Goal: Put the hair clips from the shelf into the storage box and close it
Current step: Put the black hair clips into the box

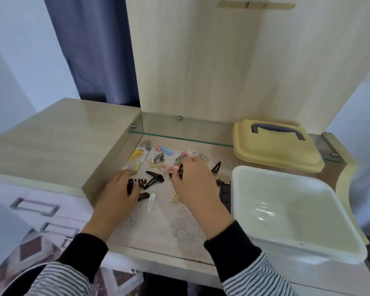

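White storage box [276, 199] lies open (yellow lid [271, 152] behind) beside hair clips [154, 180].

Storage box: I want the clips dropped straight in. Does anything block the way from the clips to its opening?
Nothing visible does. The storage box stands open just right of the hair clips; its lid lies behind it on the glass shelf. The right hand grips clips beside it.
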`<state>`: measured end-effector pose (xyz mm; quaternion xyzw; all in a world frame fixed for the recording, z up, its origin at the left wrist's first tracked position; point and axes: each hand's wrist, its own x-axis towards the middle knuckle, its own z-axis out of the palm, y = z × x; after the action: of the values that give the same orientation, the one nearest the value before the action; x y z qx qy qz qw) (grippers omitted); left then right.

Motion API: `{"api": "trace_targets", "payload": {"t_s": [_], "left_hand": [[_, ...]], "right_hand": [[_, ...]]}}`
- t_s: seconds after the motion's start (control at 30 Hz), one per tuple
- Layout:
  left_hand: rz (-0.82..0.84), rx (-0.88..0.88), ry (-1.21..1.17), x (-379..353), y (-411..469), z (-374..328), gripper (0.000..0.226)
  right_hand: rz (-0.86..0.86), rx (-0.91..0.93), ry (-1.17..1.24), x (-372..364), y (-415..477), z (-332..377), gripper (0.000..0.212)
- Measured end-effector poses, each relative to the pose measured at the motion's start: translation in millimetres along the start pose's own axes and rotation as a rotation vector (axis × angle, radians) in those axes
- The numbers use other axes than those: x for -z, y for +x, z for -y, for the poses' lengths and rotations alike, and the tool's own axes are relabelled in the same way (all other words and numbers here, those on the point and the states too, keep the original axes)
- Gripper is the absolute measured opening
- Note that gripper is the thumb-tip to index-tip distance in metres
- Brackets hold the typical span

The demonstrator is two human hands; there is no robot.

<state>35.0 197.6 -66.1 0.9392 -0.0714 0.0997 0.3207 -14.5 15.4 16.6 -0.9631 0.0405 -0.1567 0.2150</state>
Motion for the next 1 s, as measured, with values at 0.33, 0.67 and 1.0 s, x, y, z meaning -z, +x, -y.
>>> {"api": "trace_targets", "payload": {"t_s": [0.33, 0.67, 1.0], "left_hand": [[0.012, -0.153, -0.051, 2, -4, 20, 0.02], [0.004, -0.156, -0.072, 2, 5, 18, 0.011], [-0.018, 0.053, -0.421, 6, 15, -4, 0.008]], "right_hand": [[0.185, -0.094, -0.174, -55, -4, -15, 0.025], [0.197, -0.147, -0.032, -60, -9, -18, 0.032], [0.316, -0.173, -0.031, -51, -6, -14, 0.017]]}}
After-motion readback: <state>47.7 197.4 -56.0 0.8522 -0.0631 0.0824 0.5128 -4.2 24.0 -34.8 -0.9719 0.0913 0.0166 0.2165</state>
